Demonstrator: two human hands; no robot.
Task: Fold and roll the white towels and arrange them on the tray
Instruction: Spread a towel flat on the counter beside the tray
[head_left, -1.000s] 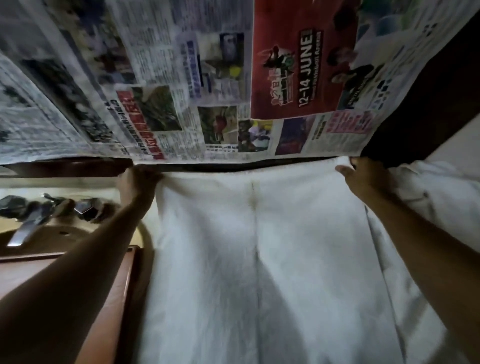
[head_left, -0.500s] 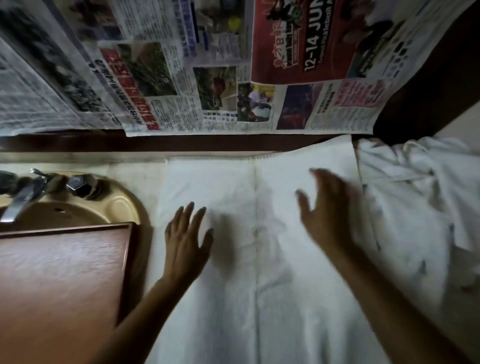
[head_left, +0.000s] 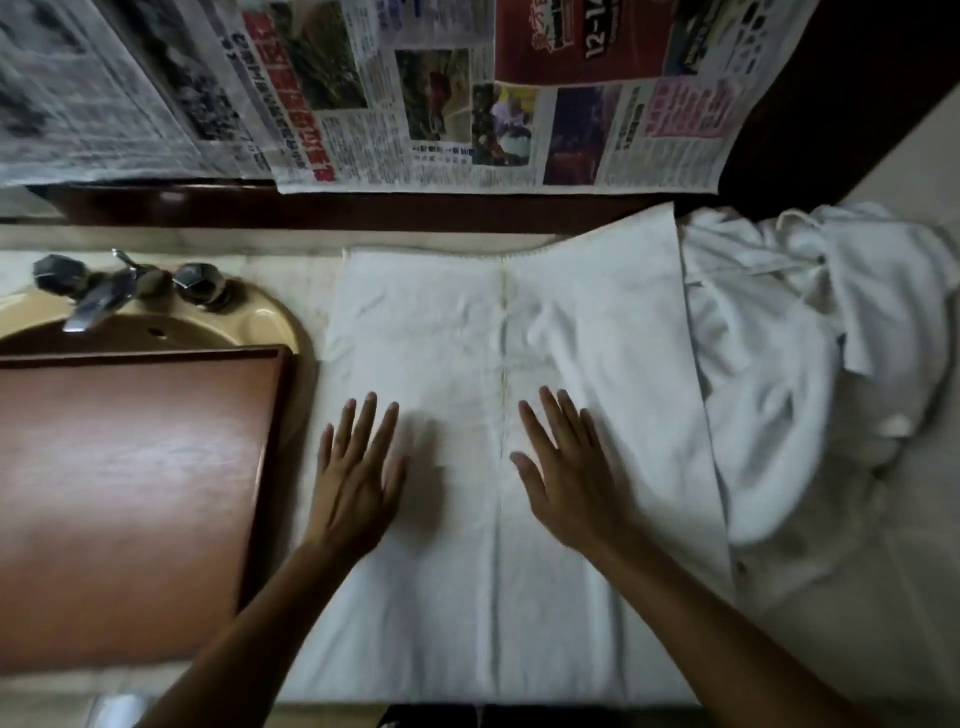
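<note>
A white towel (head_left: 467, 322) lies spread flat on the counter, with a crease running down its middle. My left hand (head_left: 358, 467) rests flat on its left half, fingers straight and spread. My right hand (head_left: 566, 467) lies flat on the right half, just past the crease, fingers straight too. Neither hand grips anything. A brown wooden tray (head_left: 130, 493) sits to the left of the towel, over the sink, with nothing on it. A crumpled heap of white towels (head_left: 789, 364) lies to the right, touching the flat towel's edge.
A beige sink (head_left: 260, 322) with a chrome tap (head_left: 104, 296) sits at the back left, partly under the tray. Newspaper sheets (head_left: 415, 93) cover the wall behind the counter. The counter's front edge runs along the bottom of the view.
Both hands let go of the towel's far corners and came back towards me; they now lie flat on the towel's middle. The view has tilted down.
</note>
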